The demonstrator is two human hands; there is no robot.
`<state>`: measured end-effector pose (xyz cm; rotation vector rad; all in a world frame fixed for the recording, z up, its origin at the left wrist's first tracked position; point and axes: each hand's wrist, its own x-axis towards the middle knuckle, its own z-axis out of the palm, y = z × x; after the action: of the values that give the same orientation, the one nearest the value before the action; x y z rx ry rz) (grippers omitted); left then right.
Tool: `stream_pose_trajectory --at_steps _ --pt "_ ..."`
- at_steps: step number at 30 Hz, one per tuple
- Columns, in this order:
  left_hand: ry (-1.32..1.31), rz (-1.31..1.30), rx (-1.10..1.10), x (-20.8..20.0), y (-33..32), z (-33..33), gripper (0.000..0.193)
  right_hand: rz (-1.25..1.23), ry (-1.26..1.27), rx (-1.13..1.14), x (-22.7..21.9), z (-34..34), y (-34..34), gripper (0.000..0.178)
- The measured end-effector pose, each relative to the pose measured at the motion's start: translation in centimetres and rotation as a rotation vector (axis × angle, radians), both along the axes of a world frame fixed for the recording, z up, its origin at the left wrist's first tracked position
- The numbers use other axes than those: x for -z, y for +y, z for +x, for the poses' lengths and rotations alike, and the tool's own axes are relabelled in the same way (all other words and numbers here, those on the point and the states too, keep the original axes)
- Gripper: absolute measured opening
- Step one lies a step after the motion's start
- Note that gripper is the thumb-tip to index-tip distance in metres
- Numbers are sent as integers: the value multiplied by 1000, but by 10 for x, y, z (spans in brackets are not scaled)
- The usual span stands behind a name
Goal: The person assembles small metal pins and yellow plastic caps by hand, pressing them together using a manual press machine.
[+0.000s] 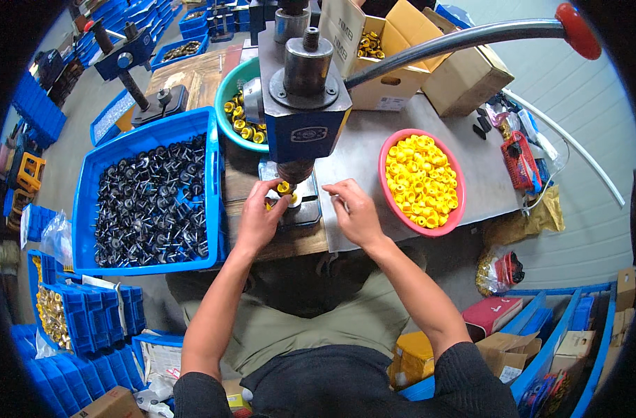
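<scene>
Fingers, left hand (259, 220): curved in narrow, with a small yellow cap (284, 187) held between thumb and forefinger; how firmly it is pinched cannot be told.
Fingers, right hand (356, 214): loosely curled and parted, with no piece seen between them; held just right of the frame's centre, apart from the press.
Yellow cap: seen just left of and above the frame's centre, beneath the ram (295, 171) of the blue bench press (304, 136); its underside is hidden, so what it rests on cannot be made out.
Handling: judged to be light and fairly stiff, most likely moulded plastic, with a smooth skin that could slip a little; not thought fragile.
Hold: best taken by the outer rim, from opposite sides, with fingertips kept out from under the ram.
Press lever (513, 31): extended across the upper right, tipped with a red knob (579, 31).
Pink bowl (383, 173): set right of centre, heaped with loose yellow caps (422, 181).
Blue tray (213, 181): placed at left, filled with dark stemmed pieces (151, 202).
Green bowl (236, 82): partly hidden behind the press, upper middle; yellow-and-dark pieces (247, 131) are held in it.
Cardboard box (377, 99): stood open, upper middle.
</scene>
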<state>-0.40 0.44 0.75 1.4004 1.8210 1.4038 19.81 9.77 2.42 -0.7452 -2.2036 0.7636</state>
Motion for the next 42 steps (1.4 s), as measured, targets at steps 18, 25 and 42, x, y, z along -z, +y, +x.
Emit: stream_pose_trajectory --at_steps 18,25,42 --pt "103 54 115 0 5 -9 36 183 113 208 -74 53 25 14" --pt "166 -36 79 -8 -4 -5 38 3 866 -21 -252 50 48 58" --pt "193 -46 -84 6 4 11 45 170 503 236 -176 76 -111 55"
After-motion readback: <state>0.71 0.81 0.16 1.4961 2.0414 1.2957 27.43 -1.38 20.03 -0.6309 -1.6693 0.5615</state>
